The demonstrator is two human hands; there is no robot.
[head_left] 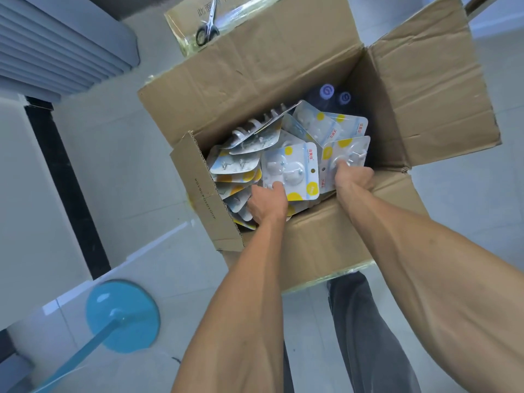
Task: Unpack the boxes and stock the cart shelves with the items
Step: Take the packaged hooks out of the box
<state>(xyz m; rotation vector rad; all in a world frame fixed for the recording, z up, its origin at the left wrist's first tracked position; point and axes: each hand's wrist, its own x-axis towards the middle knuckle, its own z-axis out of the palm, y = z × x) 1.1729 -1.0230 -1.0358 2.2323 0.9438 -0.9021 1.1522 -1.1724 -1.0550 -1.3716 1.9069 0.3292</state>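
Matt corrugated cardboard box [411, 109]; glossy plastic blister packs [292, 171].

This looks like a stockroom or back room of a shop rather than a home. An open brown corrugated cardboard box [283, 109] stands on a pale grey tiled floor [119, 171], filled with many identical blister-carded packs of wall hooks with yellow dots [292, 171] beside dark bottles with pale lilac caps [326, 92], which is retail stock in bulk. Behind it a second taped cardboard carton [255, 15] carries black-handled scissors [208, 26], and a round blue metal stand base [123, 316] sits on the tiles by a white louvred floor-standing unit [56, 46].
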